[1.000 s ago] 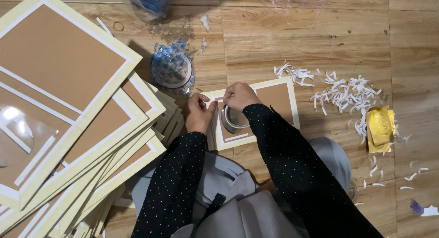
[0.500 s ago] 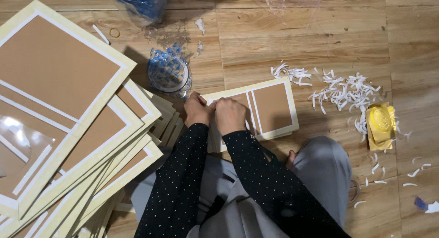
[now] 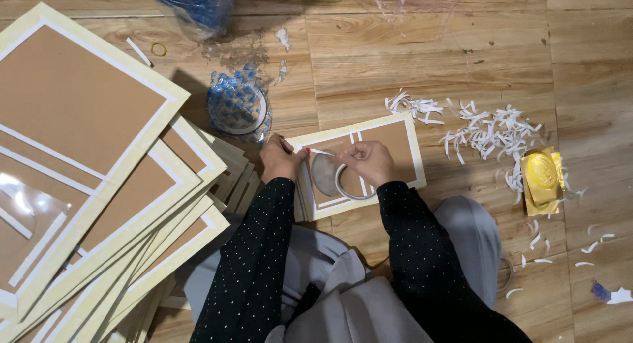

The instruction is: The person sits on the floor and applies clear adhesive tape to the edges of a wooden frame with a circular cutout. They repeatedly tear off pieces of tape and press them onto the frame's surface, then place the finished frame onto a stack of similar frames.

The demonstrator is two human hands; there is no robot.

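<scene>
Surface: wooden plank floor (image 3: 461, 46), light brown, seams running across; person seated on it, dark dotted sleeves and grey garment in the near middle.

Left hand (image 3: 280, 160): fingers pinched shut on the free end of a tape strip at the left edge of the small framed board (image 3: 395, 142); right hand (image 3: 369, 162): closed on the tape roll (image 3: 353, 185), a pale ring standing over the board's middle; short length of tape stretched between the two hands.

Small framed board: brown panel with cream border and white strips, lying flat on the floor just ahead of the knees, tilted slightly, its right end higher.

Left part of the floor: stack of larger framed boards (image 3: 79, 112) fanned out, same brown-and-cream make, reaching the left and near edges of the view; one carries a glossy clear sheet.

Just beyond the left hand: bundle of tape rolls in blue-printed wrap (image 3: 237, 106); further off, at the far edge, a blue plastic bag (image 3: 198, 7); a rubber band (image 3: 158, 49) near it.

Right of the board: scatter of white paper shreds (image 3: 488, 132); beside them a yellow packet (image 3: 542, 179); stray shreds towards the right near corner.
</scene>
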